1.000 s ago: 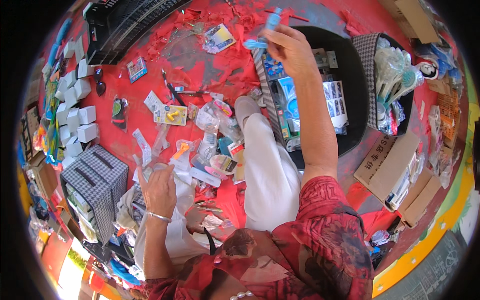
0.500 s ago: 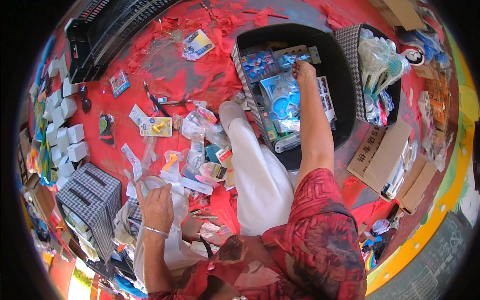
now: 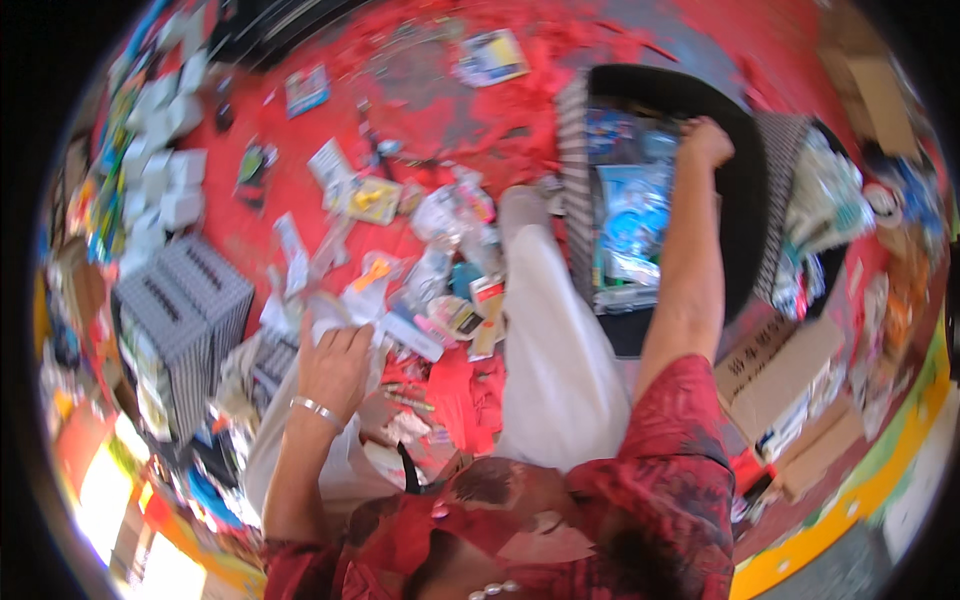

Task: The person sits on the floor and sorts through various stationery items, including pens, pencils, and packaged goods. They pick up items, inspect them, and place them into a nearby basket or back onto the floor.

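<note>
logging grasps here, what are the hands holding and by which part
The left hand grips a pale crumpled wrapper by its near end. The right hand reaches into the black bin; whether it holds anything cannot be told.

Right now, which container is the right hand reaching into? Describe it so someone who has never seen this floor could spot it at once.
Start from the red floor strewn with small packets, then follow the outstretched right hand on the far side of the white trouser leg. It ends at a grey checked fabric bin full of blue and clear packets. Unlike the closed checked box by the left hand, this bin is open on top.
</note>
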`<state>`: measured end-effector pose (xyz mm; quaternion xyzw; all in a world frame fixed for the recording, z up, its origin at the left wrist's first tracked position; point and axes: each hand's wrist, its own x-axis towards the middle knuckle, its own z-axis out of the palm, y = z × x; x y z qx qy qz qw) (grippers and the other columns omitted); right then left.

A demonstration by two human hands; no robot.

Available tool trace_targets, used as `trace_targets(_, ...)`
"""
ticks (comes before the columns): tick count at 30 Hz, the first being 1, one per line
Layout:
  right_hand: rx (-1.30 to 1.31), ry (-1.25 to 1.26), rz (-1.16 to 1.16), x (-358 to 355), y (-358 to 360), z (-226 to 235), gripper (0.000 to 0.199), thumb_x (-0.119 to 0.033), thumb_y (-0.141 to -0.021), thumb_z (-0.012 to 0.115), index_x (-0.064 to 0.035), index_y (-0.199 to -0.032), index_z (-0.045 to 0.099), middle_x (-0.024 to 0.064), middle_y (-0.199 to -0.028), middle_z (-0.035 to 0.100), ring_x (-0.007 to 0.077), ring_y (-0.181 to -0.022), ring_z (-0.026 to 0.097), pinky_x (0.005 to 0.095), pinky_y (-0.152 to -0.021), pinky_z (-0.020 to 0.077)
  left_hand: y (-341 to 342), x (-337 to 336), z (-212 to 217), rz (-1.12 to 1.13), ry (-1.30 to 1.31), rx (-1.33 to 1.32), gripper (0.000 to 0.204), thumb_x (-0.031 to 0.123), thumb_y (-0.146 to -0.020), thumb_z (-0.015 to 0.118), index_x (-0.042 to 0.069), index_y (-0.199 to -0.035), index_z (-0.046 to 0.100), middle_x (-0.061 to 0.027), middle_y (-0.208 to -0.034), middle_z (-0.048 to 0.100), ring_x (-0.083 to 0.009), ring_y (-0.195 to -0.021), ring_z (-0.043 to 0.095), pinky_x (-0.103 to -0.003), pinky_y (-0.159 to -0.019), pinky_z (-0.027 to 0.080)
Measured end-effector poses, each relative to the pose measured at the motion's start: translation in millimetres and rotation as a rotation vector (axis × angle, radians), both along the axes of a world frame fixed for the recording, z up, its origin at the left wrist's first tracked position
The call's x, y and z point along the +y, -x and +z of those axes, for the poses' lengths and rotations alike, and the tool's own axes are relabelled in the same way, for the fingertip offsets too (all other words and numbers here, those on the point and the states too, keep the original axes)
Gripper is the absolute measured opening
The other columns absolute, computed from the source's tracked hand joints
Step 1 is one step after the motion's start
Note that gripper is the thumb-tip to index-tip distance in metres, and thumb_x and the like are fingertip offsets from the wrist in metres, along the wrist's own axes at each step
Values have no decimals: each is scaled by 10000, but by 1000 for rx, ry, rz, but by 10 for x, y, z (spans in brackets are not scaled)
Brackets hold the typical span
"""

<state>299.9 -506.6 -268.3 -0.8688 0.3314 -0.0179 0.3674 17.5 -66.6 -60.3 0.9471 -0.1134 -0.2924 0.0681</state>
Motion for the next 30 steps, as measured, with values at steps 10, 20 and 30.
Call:
trace_targets(10, -58, -695, 869, 2433, 202, 861, 146, -110, -775, 541, -28, -855, 632, 54, -687, 623, 118, -535, 554, 235, -485, 418, 269, 101, 44, -55, -175, 260, 397, 145, -789, 493, 49, -1172, 463, -104, -1109, 528, -235, -1045, 497, -431, -994, 264)
trace_targets(20, 28, 334, 1272, 3460, 885, -661, 178, -158, -736, 527, -70, -838, 644, 163, -814, 633, 309, -771, 625, 426, -667, 493, 375, 162, 104, -92, -131, 184, 428, 138, -784, 480, 25, -1195, 441, -115, -1151, 502, -238, -1056, 485, -424, -988, 274)
trace_targets(30, 354, 502, 885, 2795, 474, -661, 223, -201, -758, 535, -46, -908, 592, 158, -877, 631, 303, -817, 628, 415, -667, 504, 429, 223, 127, -46, -93, 182, 357, 155, -801, 464, 18, -1130, 493, -135, -1102, 522, -247, -1052, 486, -440, -976, 273)
